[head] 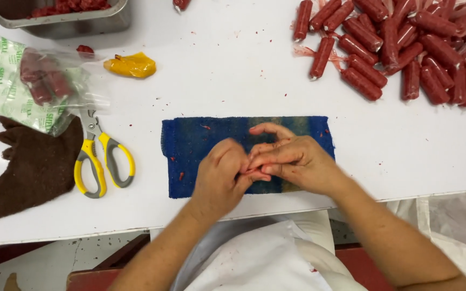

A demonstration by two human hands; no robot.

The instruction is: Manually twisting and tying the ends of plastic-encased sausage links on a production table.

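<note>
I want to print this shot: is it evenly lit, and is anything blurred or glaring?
Head view: even, soft light on the white table, only faint shadows under the left hand and right hand; the clear bag shows mild sheen; the fingers look slightly soft.

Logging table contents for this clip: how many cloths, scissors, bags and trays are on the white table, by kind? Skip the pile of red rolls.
Cloths: 2, the blue cloth under the left hand and right hand, and the brown cloth
Scissors: 1
Plastic bags: 2, the printed bag and the small yellow bag
Metal tray: 1
Total: 6
</note>
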